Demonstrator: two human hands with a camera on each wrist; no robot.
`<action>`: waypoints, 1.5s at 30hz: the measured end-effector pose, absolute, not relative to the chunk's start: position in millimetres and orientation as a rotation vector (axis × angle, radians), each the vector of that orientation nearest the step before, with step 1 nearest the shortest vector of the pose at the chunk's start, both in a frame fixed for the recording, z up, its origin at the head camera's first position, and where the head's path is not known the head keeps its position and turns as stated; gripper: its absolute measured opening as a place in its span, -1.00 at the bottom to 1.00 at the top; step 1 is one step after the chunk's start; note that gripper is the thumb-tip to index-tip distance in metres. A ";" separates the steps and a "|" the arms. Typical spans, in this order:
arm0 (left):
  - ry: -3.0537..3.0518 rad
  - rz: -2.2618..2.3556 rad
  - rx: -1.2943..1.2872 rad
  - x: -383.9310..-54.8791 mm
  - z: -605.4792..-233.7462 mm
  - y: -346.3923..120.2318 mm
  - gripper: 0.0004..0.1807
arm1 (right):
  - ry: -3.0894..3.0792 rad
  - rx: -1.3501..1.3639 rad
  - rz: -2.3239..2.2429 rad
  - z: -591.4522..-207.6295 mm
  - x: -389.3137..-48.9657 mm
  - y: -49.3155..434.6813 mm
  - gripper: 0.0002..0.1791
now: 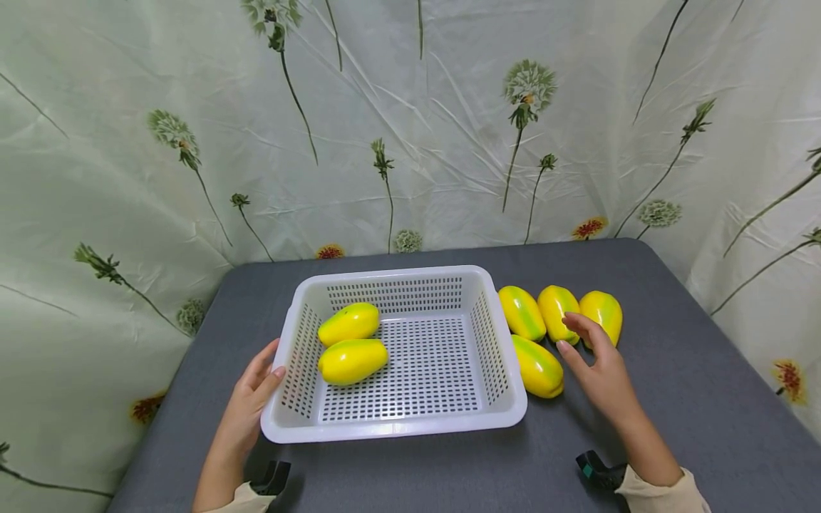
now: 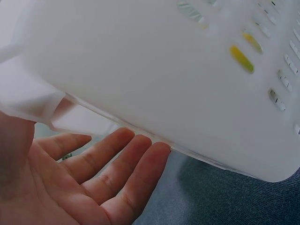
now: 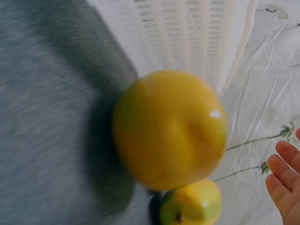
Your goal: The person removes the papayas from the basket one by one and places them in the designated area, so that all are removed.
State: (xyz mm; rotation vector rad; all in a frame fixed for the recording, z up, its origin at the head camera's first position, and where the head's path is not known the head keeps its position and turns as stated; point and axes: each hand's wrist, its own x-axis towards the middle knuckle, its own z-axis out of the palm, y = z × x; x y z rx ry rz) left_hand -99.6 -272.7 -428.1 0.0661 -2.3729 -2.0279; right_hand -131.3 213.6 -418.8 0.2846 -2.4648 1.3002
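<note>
A white perforated plastic basket (image 1: 394, 429) stands on the table with two yellow papayas (image 1: 353, 362) lying in its left half. My left hand (image 1: 246, 402) holds the basket's left side, thumb at the rim; in the left wrist view its fingertips (image 2: 157, 152) touch the outside near the lower edge. Several yellow-green papayas lie right of the basket, one papaya (image 1: 539, 367) close against its wall. Over the back papayas hovers my right hand (image 1: 606, 377), fingers apart and slightly bent, holding nothing. In the right wrist view the near papaya (image 3: 171, 129) appears large, apart from the fingers.
A dark grey cloth covers the table (image 1: 449, 474). Behind it hangs a pale curtain (image 1: 449, 178) with a dandelion print. The right papayas sit between the basket's right wall and my right hand.
</note>
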 end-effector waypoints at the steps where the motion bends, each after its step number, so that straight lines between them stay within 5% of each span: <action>1: -2.370 -2.030 0.066 -99.6 -427.9 -272.4 -0.41 | -2.454 0.300 1.305 -416.2 -132.9 212.2 -0.45; 8: -2.363 -2.033 0.060 -100.1 -427.8 -272.1 -0.40 | -2.426 0.388 1.345 -382.2 -142.9 196.0 -0.46; 45: -2.373 -2.014 0.070 -99.5 -428.9 -273.1 -0.39 | -2.391 1.130 1.201 -324.4 -203.9 83.8 -0.44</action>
